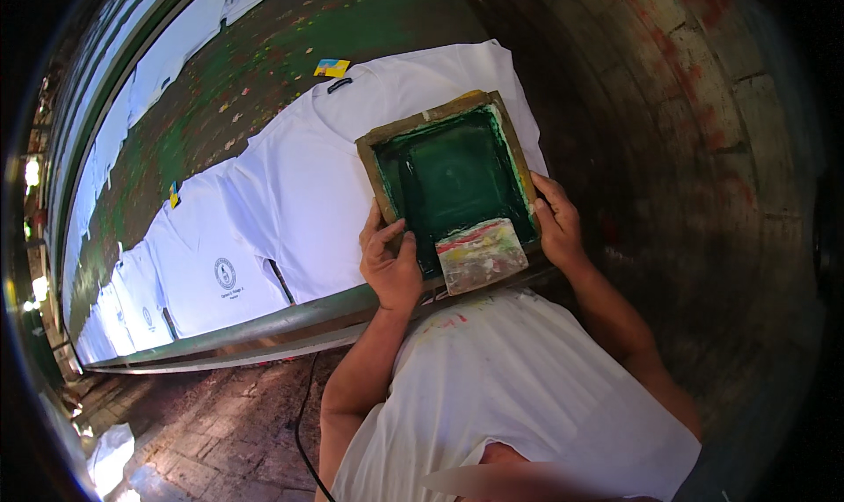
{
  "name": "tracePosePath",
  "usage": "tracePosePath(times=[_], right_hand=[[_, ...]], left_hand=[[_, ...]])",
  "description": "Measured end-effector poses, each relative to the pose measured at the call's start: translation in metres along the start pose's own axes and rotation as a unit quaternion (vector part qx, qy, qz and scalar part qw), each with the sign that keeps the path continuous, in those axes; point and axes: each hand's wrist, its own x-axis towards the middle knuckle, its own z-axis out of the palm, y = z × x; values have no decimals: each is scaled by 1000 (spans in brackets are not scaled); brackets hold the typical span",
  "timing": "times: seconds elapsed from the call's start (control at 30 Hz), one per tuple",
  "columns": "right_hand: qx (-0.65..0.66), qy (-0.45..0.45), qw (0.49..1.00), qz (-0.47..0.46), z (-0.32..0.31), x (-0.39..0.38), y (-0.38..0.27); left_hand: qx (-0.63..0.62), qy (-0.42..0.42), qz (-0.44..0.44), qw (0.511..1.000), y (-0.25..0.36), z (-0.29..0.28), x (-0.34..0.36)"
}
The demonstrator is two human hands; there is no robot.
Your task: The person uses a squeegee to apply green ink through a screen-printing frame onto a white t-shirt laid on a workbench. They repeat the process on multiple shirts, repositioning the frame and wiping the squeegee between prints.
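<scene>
A wooden-framed printing screen [374, 163] with dark green mesh is over a white T-shirt [303, 181] at the near right end of a long table. My left hand [389, 260] grips the frame's left side, its fingers curled around the wood. On the opposite side, my right hand [556, 221] holds the frame's right edge between thumb and fingers. A paint-stained squeegee [482, 258] leans inside the frame at its near end, untouched by either hand. Whether the frame rests on the shirt or hovers just above it, I cannot tell.
More white T-shirts [207, 265] with dark round prints line the table edge to the left. The paint-spattered tabletop [264, 89] carries small yellow-blue cards [331, 68]. A block wall [712, 106] rises at right. A black cable [303, 423] hangs over the brick floor [211, 414].
</scene>
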Motion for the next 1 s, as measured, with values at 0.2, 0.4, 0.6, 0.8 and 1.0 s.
tracePosePath(times=[0.2,0.4,0.6,0.8,1.0], right_hand=[[-21,7,999,-26,0,0,0],[-24,10,999,-31,-1,4,-1],[-89,43,991,-87,-11,-2,-44],[-230,-232,903,-279,-4,-28,-103],[-296,-172,893,-293,5,-12,-112]], left_hand=[[-3,2,5,1000,0,0,-1],[19,-9,-15,1000,2,-4,0],[-6,-14,-32,999,0,-5,2],[-15,-29,-10,999,-3,-4,5],[90,-76,19,993,6,-12,14]])
